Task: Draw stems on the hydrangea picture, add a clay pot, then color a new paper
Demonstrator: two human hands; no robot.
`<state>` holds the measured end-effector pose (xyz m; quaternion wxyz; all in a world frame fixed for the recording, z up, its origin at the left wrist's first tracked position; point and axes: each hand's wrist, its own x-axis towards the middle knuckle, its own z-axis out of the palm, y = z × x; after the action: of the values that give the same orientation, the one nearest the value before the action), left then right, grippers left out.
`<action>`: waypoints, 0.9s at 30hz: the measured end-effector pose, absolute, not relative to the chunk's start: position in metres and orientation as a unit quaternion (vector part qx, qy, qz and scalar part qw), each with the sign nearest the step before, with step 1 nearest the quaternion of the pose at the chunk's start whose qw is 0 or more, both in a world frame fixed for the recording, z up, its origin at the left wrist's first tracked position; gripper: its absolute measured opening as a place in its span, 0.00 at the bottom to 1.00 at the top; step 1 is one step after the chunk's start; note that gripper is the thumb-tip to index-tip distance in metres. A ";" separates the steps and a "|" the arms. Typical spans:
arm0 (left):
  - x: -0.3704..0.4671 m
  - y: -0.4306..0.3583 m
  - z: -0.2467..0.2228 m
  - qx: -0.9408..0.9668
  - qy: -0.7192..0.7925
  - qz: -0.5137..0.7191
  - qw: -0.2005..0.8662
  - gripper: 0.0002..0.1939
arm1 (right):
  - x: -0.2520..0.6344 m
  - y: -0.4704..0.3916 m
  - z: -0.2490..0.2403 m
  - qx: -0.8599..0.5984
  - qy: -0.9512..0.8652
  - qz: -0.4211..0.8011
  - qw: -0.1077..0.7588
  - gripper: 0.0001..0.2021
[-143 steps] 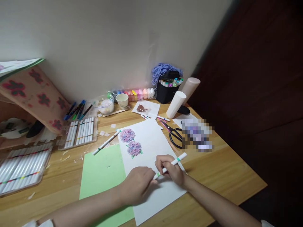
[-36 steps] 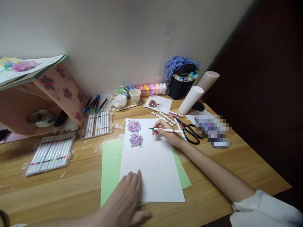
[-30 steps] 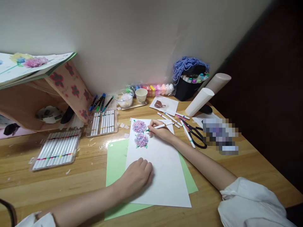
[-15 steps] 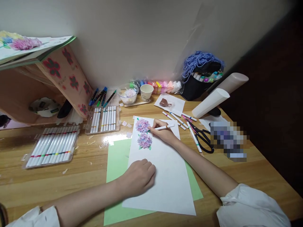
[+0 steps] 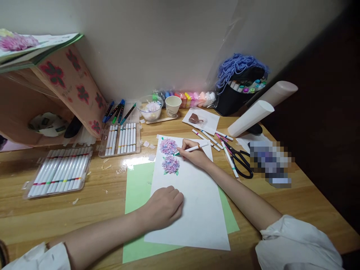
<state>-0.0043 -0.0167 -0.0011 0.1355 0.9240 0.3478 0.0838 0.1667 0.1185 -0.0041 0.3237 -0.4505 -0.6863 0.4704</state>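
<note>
My right hand [image 5: 194, 153] is closed around a white marker [image 5: 198, 147], its green tip at the lower right edge of the upper flower. Two round pink-and-purple flowers lie on the white paper [image 5: 194, 210], the upper flower [image 5: 168, 146] and the lower flower [image 5: 170, 164], with green leaves drawn around their edges. On the paper's lower left rests my left hand [image 5: 164, 206], curled into a loose fist; no object shows in it. A green sheet [image 5: 137, 195] sticks out from beneath the white one.
Marker cases [image 5: 60, 172] stand at left beside a flower-painted box [image 5: 70, 86]. At the back are a bowl of petals [image 5: 151, 108], a paper cup [image 5: 172, 105] and bagged colored clay [image 5: 191, 98]. Scissors [image 5: 242, 163], loose markers and a black pen bag [image 5: 233, 99] are at right.
The marker has tilted slightly in my right hand, and its green tip now shows beside the upper flower. My left hand stays on the paper. The whole view has shifted a little.
</note>
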 end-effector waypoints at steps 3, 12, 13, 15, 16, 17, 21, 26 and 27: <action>-0.004 -0.016 -0.001 0.924 0.346 0.089 0.134 0.09 | 0.167 0.118 -0.004 -0.454 -0.687 0.467 0.323 0.13; -0.004 -0.016 -0.001 0.923 0.346 0.096 0.139 0.09 | 0.170 0.118 -0.011 -0.450 -0.708 0.436 0.326 0.13; -0.004 -0.016 -0.001 0.923 0.347 0.096 0.139 0.09 | 0.171 0.119 -0.011 -0.448 -0.711 0.433 0.326 0.13; -0.004 -0.016 -0.001 0.922 0.346 0.098 0.142 0.10 | 0.172 0.119 -0.011 -0.444 -0.715 0.432 0.324 0.13; -0.004 -0.016 0.000 0.922 0.345 0.098 0.143 0.10 | 0.173 0.119 -0.011 -0.442 -0.717 0.433 0.322 0.13; -0.004 -0.015 0.000 0.922 0.345 0.097 0.143 0.10 | 0.173 0.119 -0.011 -0.440 -0.719 0.433 0.320 0.13; -0.004 -0.015 0.000 0.923 0.345 0.093 0.140 0.10 | 0.175 0.118 -0.010 -0.434 -0.727 0.432 0.311 0.13; -0.004 -0.016 -0.001 0.924 0.344 0.090 0.139 0.09 | 0.177 0.116 -0.008 -0.426 -0.735 0.438 0.296 0.12; -0.004 -0.016 -0.001 0.924 0.344 0.092 0.140 0.09 | 0.178 0.115 -0.008 -0.424 -0.737 0.438 0.293 0.12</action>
<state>-0.0043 -0.0156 -0.0009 0.1397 0.9240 0.3439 0.0920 0.1776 0.1152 -0.0075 0.2927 -0.4245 -0.7365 0.4378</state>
